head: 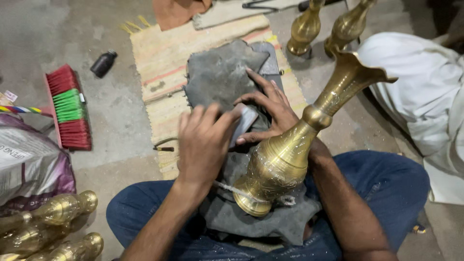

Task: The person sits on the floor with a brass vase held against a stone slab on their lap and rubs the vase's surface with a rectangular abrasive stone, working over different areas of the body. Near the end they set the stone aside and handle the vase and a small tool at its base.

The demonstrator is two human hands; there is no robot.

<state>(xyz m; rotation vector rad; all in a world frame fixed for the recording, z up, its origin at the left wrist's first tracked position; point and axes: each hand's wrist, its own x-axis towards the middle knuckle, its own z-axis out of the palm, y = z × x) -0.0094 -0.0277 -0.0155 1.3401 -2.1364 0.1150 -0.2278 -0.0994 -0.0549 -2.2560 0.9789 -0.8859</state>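
A small grey block [243, 123] is gripped by both the left hand [203, 142] and right hand [268, 108]. The unsecured brass vase [290, 150], leaned across the lap, could be toppled.

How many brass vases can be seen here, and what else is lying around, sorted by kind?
Brass vases: 6 (one on the lap, two at the top, three at lower left, partly cut off)
Brushes, red and green: 1
Dark bottles: 1
Woven mats: 1
Grey cloths: 1
Printed sacks: 1
Total: 11
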